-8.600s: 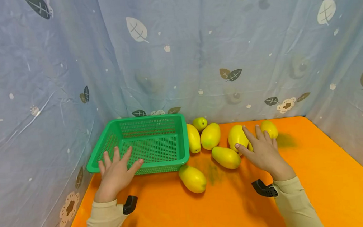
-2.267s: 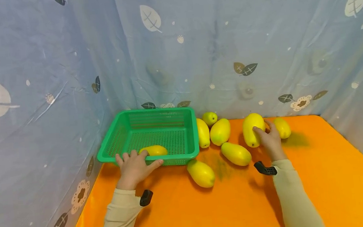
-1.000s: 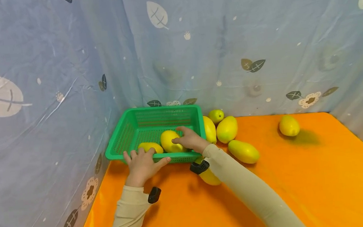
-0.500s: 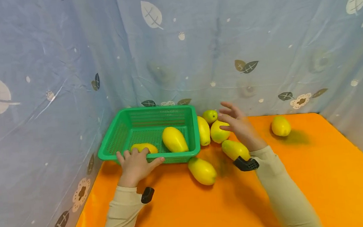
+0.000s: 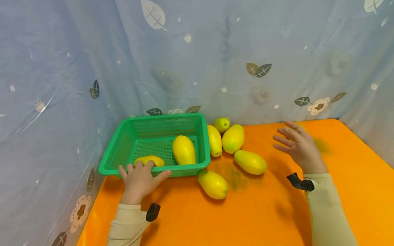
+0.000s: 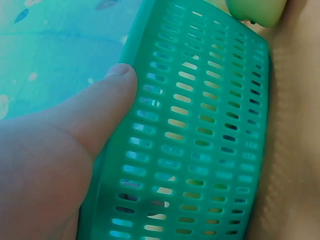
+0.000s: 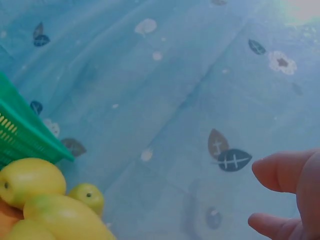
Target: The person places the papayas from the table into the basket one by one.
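Note:
A green plastic basket (image 5: 115, 172) with slotted walls stands at the back left. My left hand (image 5: 139, 182) holds its front rim, fingers over the edge and thumb along the outside; the left wrist view shows the thumb (image 6: 107, 100) against the rim. Inside lie two yellow mango-like fruits, one large (image 5: 184, 150) at the right and one (image 5: 152, 161) partly behind my left fingers. At the right, my right hand (image 5: 303, 151) hovers over the table with spread, relaxed fingers and holds nothing. It almost wholly hides a fruit behind it.
Right of the basket are a long yellow fruit (image 5: 214, 141), a small greenish one (image 5: 222, 125) and a rounder one (image 5: 233, 138). Another fruit (image 5: 250, 162) lies nearer, and one (image 5: 213, 184) sits by the basket's front corner. Patterned curtains (image 5: 191, 61) enclose the orange table (image 5: 248, 224).
Two fruits have come into the basket since the first frame. My right hand carried the large one in from the right, released it and moved back right. My left hand came onto the rim.

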